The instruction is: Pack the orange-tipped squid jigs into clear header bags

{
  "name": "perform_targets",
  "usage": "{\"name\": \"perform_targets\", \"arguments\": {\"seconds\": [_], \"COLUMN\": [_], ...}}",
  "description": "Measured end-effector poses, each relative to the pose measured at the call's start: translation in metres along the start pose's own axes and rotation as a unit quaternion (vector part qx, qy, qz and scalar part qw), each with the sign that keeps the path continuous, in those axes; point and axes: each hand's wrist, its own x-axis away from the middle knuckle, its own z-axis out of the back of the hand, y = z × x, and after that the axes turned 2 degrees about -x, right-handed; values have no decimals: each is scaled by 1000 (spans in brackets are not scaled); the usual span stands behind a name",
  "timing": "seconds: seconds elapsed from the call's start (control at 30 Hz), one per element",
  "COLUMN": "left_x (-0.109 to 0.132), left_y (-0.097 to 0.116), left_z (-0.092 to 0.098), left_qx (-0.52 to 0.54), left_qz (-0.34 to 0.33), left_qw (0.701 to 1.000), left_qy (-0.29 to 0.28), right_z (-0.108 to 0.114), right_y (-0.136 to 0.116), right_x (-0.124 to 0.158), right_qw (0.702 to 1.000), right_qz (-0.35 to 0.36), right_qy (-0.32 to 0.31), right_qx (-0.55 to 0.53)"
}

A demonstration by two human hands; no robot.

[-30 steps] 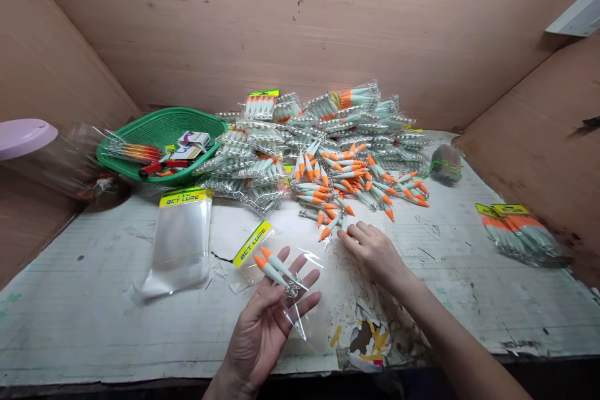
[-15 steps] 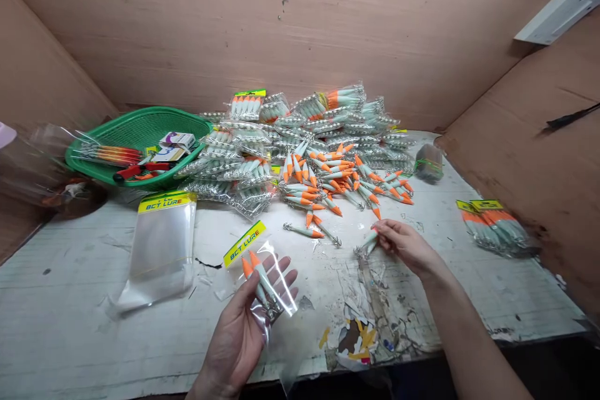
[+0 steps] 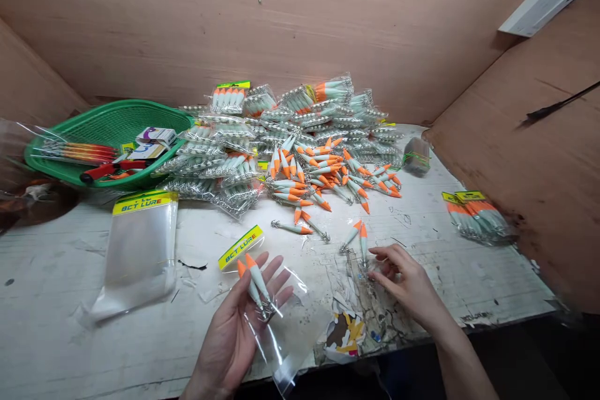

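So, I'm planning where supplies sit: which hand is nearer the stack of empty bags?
Left. The left hand, holding a partly filled bag, is just right of the stack of empty bags; the right hand is further right, by loose lures.

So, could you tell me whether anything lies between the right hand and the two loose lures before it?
Nothing visible does: the right hand is open beside the two loose lures, only bare table between them. The left hand holds the clear bag well aside.

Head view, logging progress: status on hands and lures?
Left hand holds clear bag, two lures inside. Right hand at two loose lures. Lure pile beyond.
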Motion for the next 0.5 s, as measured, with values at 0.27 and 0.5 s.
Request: {"name": "perform_targets", "arguments": {"seconds": [0.27,0.5], "left_x": [-7,-8], "left_y": [-5,-1], "left_z": [0,-7], "left_qx": [41,53], "left_qz": [33,41], "left_qw": [998,998], "left_qy": [-17,-21], "right_z": [-13,33], "right_y": [-15,-76], "right_x": [-3,17], "right_qw": [996,944], "right_qz": [64,175], "right_qy": [58,-142], "right_qx": [6,-241]}}
